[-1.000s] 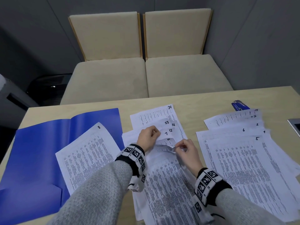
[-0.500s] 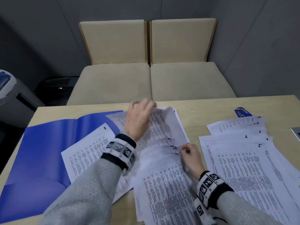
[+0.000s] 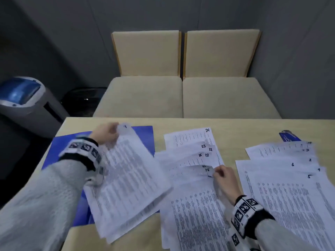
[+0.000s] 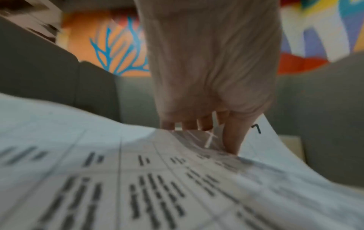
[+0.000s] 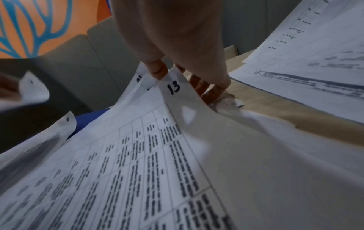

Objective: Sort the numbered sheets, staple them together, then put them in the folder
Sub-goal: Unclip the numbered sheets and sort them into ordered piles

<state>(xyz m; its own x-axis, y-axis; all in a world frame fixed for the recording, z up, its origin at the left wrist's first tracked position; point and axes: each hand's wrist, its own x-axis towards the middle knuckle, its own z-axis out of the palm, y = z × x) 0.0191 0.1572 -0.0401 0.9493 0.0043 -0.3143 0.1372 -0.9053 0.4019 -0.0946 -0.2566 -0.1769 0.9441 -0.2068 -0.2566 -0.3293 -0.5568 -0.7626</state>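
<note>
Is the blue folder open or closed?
Open. The blue folder lies spread flat on the table, its inside facing up, with the sheets in the left hand over it.

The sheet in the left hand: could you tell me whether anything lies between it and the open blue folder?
Yes. Sheet 8 lies on the blue folder, right under the sheet that the left hand holds by its top corner. Nothing else shows between them.

The folder [image 3: 143, 136] lies under the left hand [image 3: 106, 133]; a sheet pile [image 3: 290, 187] and the stapler [image 3: 288, 136] lie right of the right hand [image 3: 223, 175].
</note>
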